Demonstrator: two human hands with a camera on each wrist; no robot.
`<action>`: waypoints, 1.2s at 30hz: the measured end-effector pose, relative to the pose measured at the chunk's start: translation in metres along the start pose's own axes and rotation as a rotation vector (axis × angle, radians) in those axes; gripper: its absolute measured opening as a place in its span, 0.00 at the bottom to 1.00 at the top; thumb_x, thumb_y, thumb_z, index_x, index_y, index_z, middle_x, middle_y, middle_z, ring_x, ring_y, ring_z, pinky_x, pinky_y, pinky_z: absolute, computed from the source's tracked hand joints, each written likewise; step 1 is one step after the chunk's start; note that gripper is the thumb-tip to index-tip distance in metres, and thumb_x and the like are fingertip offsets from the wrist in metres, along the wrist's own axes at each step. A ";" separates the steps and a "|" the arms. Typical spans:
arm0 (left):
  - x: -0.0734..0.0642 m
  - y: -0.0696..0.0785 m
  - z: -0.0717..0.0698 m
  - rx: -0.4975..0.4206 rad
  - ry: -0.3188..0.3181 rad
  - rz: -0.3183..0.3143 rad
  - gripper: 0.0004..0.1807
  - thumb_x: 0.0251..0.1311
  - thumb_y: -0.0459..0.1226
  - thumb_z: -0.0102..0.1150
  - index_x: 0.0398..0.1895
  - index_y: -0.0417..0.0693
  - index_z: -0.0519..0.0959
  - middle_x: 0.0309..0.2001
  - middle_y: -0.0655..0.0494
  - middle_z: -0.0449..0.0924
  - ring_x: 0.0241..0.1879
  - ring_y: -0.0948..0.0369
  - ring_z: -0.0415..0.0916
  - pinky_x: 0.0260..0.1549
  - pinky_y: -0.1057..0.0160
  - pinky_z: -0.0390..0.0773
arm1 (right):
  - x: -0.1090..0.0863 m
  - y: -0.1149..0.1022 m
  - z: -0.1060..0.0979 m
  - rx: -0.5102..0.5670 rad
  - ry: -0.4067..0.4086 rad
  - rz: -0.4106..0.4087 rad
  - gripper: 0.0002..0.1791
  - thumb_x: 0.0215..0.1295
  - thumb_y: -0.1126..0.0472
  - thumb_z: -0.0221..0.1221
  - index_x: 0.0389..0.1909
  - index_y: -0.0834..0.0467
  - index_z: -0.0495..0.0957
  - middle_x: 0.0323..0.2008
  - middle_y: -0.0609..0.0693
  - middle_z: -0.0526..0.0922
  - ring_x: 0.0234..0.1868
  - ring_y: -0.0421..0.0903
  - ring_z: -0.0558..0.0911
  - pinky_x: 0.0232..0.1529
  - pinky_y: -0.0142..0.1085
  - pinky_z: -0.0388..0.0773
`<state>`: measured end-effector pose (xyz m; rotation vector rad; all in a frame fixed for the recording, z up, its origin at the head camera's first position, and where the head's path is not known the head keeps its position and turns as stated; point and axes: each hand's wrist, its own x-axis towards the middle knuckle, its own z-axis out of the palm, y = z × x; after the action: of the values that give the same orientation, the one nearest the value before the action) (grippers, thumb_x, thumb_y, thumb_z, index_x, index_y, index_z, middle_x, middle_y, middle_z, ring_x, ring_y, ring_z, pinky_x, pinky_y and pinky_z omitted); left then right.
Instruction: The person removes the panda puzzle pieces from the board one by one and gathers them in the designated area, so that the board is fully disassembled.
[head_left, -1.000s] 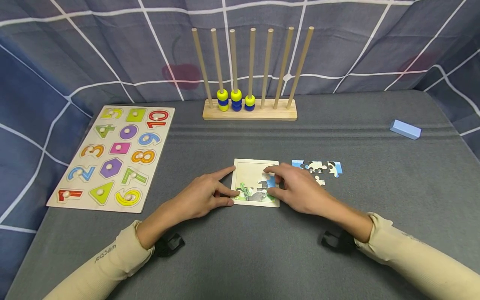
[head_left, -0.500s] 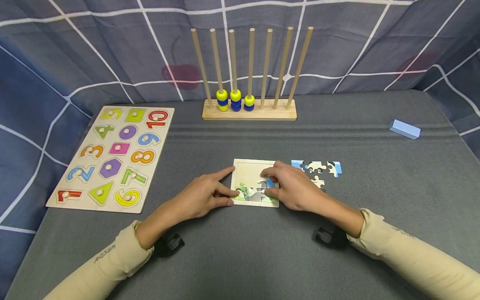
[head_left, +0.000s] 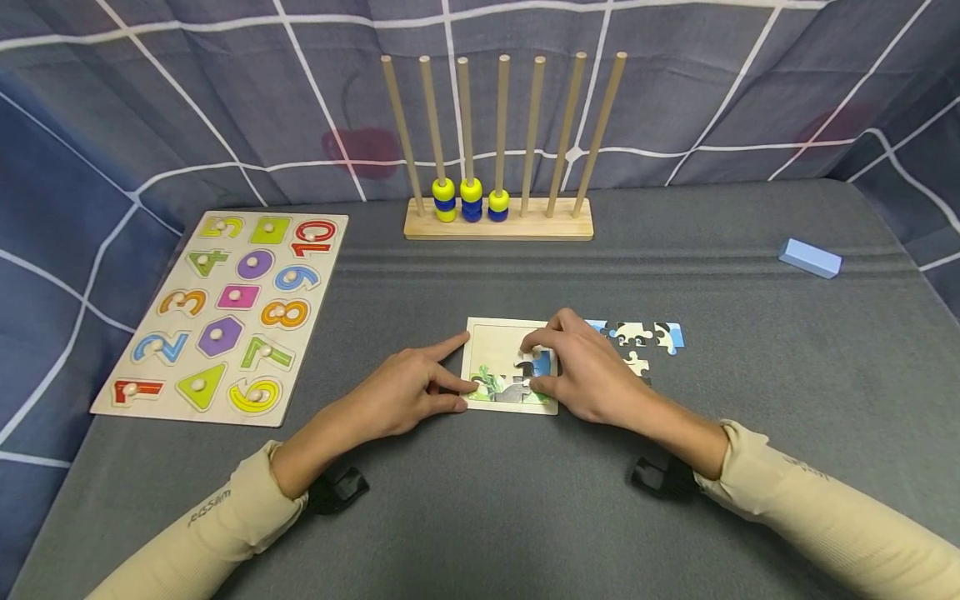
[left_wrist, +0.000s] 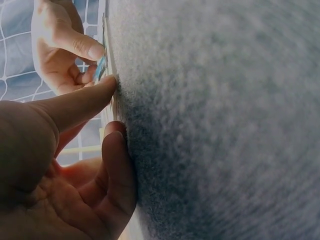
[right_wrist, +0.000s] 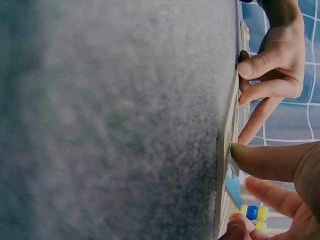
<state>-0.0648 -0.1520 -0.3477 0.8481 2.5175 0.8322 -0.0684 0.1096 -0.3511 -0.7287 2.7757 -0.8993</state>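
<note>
The jigsaw tray [head_left: 491, 343] lies flat on the grey bench [head_left: 450, 500] in front of you, between your hands. Its near row shows green and grey picture pieces, while bare wood shows across much of the far left of the tray. Your left hand [head_left: 397, 392] has its fingers spread fairly wide, their tips touching the tray's left edge. Your right hand [head_left: 588, 371] is over the tray's right side, thumb and bent fingers set narrowly around a blue and dark puzzle piece [head_left: 541, 363]; in the right wrist view the piece's blue part shows between thumb and fingers.

Just right of the tray, partly hidden by your right hand, loose puzzle pieces [head_left: 632, 334] with black, white and blue printing lie on the bench.

Farther to your left is a number board [head_left: 168, 406] with knobbed digits and shapes. Beyond the tray stands a seven-peg wooden stand [head_left: 540, 229], yellow and blue beads [head_left: 471, 201] on its second, third and fourth pegs from the left. A blue block [head_left: 810, 258] lies well apart at the far right, and a grid-patterned cloth [head_left: 675, 92] hangs behind.
</note>
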 end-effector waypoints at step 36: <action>-0.001 0.002 0.002 0.018 0.021 0.000 0.15 0.57 0.38 0.70 0.49 0.51 0.87 0.73 0.43 0.59 0.21 0.73 0.66 0.37 0.60 0.71 | -0.014 0.011 -0.011 0.284 0.037 -0.002 0.17 0.59 0.71 0.66 0.50 0.57 0.84 0.26 0.44 0.76 0.20 0.41 0.69 0.25 0.35 0.67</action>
<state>-0.0626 -0.1504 -0.3474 0.8500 2.5472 0.8241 -0.0639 0.1297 -0.3489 -0.6716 2.5981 -1.2843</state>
